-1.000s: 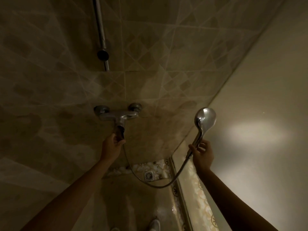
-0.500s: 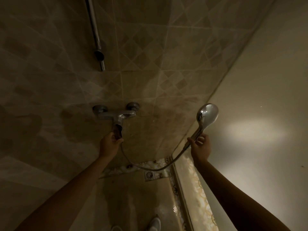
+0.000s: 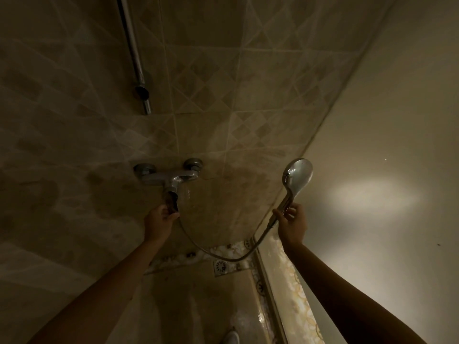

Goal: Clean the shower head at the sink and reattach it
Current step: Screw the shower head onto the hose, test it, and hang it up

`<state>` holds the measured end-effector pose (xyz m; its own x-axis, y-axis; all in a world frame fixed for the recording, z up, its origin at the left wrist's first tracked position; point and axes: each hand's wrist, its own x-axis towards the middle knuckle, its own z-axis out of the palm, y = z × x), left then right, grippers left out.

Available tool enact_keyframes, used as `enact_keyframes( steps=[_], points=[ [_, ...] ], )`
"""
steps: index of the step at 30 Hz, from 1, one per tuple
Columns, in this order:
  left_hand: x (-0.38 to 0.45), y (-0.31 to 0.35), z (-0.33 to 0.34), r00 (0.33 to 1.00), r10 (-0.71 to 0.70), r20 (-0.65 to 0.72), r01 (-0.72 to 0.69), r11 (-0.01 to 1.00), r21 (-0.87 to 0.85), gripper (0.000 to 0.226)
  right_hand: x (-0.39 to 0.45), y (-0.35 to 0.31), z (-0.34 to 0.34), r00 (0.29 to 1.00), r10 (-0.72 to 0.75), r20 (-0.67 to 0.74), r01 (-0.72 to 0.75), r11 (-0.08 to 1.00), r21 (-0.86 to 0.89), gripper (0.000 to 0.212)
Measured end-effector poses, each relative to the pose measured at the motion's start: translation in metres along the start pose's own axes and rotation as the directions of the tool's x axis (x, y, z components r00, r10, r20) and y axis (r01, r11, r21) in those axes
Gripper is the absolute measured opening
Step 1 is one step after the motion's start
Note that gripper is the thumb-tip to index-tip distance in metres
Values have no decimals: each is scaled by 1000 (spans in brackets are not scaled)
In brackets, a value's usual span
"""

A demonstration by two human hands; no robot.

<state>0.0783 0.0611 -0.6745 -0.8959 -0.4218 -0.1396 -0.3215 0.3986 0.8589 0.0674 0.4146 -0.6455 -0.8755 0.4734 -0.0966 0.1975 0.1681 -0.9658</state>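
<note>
Right hand (image 3: 291,225) grips the shower head (image 3: 296,178) by its handle, fingers curled round the lower stem; chrome head sticks up above the fingers, tilted up-right. Hose (image 3: 223,254) runs from under the handle, sags in a loop, climbs to the mixer tap (image 3: 169,176). Left hand (image 3: 159,219) is closed on the fitting just below the tap, where the hose ends. Shower head sits right of the tap, well apart. Riser rail (image 3: 135,55) above the tap on the tiled wall (image 3: 211,83). Floor drain (image 3: 221,266) below the tap, under the hose loop. Plain wall (image 3: 385,145) far right w/ a light patch. Room dim.
</note>
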Motion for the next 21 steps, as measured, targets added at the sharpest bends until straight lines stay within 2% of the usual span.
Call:
enact_keyframes(
  steps=[21],
  points=[
    [4,-6,2,999,49,-12,-49,999,3,12,-1,11,1,1000,-8,-10,8,1000,-20,30]
  ],
)
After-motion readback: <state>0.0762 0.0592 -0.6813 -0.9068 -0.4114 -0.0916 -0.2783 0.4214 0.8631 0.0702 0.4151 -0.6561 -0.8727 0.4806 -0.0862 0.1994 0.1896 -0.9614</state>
